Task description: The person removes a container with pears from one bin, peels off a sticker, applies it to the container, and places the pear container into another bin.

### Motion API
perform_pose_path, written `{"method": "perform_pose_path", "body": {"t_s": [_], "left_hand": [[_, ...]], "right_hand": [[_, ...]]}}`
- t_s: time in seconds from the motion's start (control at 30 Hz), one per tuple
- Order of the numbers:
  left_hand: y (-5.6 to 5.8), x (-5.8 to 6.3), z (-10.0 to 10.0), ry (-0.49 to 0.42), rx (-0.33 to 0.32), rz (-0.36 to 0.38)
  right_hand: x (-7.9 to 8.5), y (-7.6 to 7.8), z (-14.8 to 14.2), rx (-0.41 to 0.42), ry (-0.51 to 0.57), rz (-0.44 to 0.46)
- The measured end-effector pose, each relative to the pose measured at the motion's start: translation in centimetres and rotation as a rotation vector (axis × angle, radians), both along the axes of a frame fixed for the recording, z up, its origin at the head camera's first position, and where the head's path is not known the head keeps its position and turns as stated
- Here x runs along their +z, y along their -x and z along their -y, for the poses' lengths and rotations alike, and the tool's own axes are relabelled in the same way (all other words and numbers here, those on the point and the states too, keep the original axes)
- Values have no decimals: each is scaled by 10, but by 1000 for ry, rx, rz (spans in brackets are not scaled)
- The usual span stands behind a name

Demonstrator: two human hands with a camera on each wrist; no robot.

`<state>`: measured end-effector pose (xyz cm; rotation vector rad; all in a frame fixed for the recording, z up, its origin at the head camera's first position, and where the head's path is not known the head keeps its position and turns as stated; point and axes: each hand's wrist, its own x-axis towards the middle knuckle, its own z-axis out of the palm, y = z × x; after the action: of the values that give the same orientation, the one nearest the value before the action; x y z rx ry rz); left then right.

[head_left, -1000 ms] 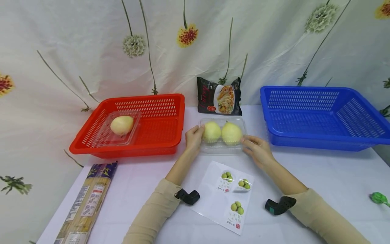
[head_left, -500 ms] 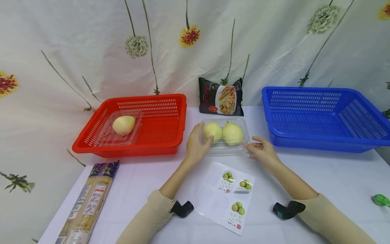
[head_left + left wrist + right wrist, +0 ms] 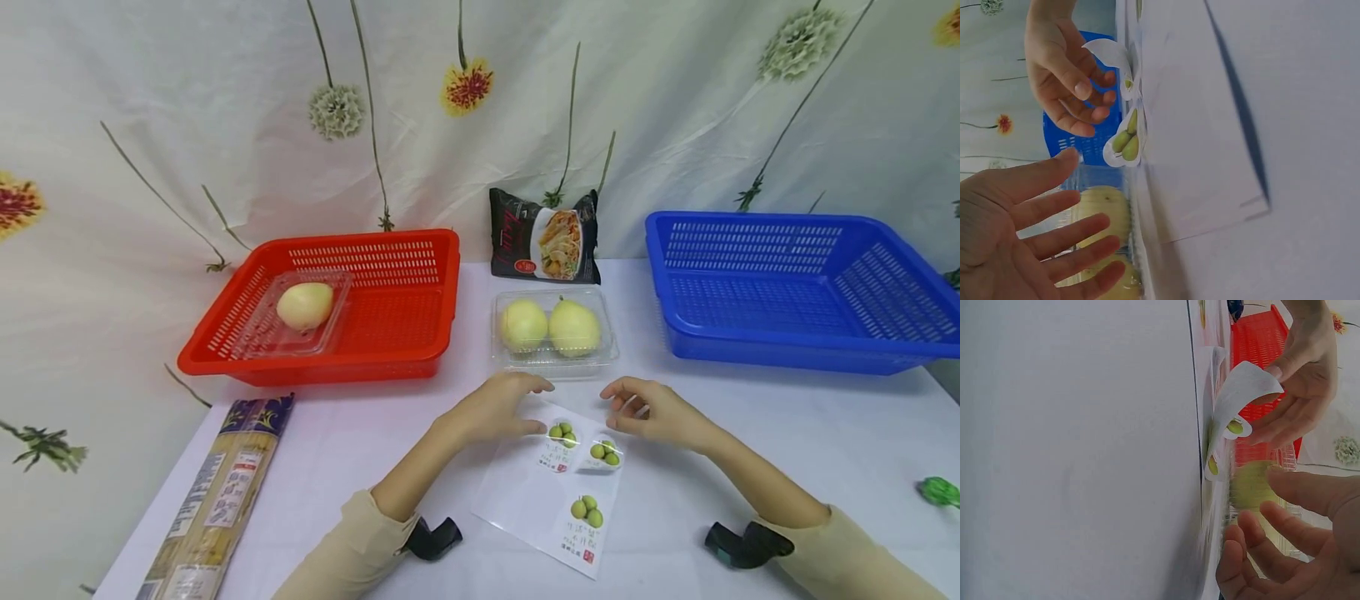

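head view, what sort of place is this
Likely a staged tabletop workspace: a patterned cloth hangs behind a white table where a sticker sheet lies.

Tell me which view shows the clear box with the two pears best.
The head view: the clear box appears whole, with both pears visible and neither hand covering it. The left wrist view shows it partly hidden behind the left hand; the right wrist view, partly behind the right hand.
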<state>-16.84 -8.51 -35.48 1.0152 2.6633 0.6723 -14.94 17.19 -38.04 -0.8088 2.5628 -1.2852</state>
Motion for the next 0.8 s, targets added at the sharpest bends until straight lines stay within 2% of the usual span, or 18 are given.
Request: {"method": "perform_pose_path", "body": {"t_s": [0.1, 0.2, 0.33, 0.47, 0.8], "left_hand": [[-2, -4, 2, 89, -2, 63], [-4, -7, 4, 147, -6, 104], [-6, -10, 5, 220, -13, 100], [-7, -12, 4, 277, -9, 81], [-10, -13, 2, 298, -3, 45]], "right_hand": [[-1, -2, 4, 75, -77, -47], [-2, -4, 8, 107, -167, -70], [-2, -5, 12, 127, -227, -82], [-2, -6, 13, 148, -234, -71], [-4, -6, 12, 165, -206, -8]]}}
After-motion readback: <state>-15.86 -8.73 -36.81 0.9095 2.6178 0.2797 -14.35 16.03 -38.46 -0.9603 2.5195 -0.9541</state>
